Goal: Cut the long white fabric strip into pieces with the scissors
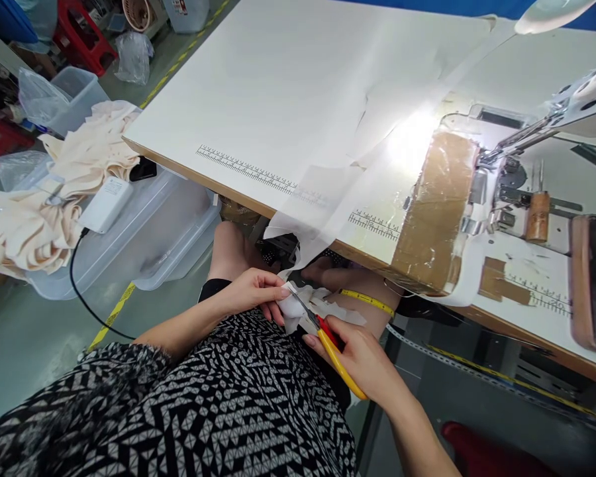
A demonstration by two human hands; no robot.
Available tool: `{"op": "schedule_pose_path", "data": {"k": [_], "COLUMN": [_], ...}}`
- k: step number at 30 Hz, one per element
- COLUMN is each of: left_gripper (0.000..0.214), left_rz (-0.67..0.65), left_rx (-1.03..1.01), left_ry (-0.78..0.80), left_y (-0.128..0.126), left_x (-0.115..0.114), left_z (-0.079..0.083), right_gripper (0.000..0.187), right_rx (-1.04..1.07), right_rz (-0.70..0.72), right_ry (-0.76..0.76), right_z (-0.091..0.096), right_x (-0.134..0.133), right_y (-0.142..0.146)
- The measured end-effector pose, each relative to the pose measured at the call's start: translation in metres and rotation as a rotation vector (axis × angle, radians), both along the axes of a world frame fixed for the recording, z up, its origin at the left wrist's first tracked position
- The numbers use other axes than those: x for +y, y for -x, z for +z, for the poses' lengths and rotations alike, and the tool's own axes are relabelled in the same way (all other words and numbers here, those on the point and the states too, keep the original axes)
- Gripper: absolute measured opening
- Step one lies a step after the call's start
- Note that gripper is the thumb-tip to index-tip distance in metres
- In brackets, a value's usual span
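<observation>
Head view, looking down past a patterned black-and-white garment (258, 404) toward a white surface (298, 86). Left hand (258, 291) extended from lower left, fingers curled and pointing right; grip closed in a pinch on bunched white fabric (293, 310), above the lap and just short of the surface's front edge. From lower right, right hand (360, 351) angled up and inward; grip wrapped around the red and yellow handles of scissors (336, 361). Blades over the fabric, pointing up and left to the left fingertips; handle ends down and right, long axis diagonal. Blades together or apart: impossible to tell. Across the surface, a sheer white strip (350, 192), long axis slanting to upper right, near end over the edge.
</observation>
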State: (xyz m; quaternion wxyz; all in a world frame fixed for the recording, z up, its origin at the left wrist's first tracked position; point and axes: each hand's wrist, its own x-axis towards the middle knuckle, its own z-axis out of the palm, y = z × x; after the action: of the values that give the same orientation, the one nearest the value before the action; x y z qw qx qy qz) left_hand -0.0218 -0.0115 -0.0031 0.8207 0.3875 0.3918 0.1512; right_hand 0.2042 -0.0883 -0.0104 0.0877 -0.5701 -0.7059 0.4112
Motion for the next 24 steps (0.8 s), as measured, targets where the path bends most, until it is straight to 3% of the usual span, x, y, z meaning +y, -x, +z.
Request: {"op": "schedule_pose_path", "data": {"k": [11, 15, 18, 21, 24], "left_gripper": [0.046, 0.047, 0.048, 0.046, 0.035], "left_rz": [-0.030, -0.044, -0.066, -0.091, -0.208], "left_rx": [0.025, 0.043, 0.067, 0.052, 0.034], "left_ry": [-0.007, -0.022, -0.060, -0.083, -0.176], "left_y": [-0.002, 0.001, 0.000, -0.010, -0.026], "left_x": [-0.002, 0.000, -0.001, -0.007, -0.010], "left_z": [0.004, 0.004, 0.000, -0.003, 0.005], "right_gripper": [0.043, 0.049, 0.049, 0.037, 0.028], "right_rx": [-0.024, 0.024, 0.058, 0.221, 0.369], "right_rz": [0.023, 0.007, -0.062, -0.154, -0.261], "right_ry": [-0.075, -0.079, -0.050, -0.005, -0.050], "right_z": [0.004, -0.001, -0.004, -0.005, -0.003], "right_x": [0.007, 0.007, 0.005, 0.005, 0.005], "right_y": [0.006, 0.004, 0.000, 0.004, 0.015]}}
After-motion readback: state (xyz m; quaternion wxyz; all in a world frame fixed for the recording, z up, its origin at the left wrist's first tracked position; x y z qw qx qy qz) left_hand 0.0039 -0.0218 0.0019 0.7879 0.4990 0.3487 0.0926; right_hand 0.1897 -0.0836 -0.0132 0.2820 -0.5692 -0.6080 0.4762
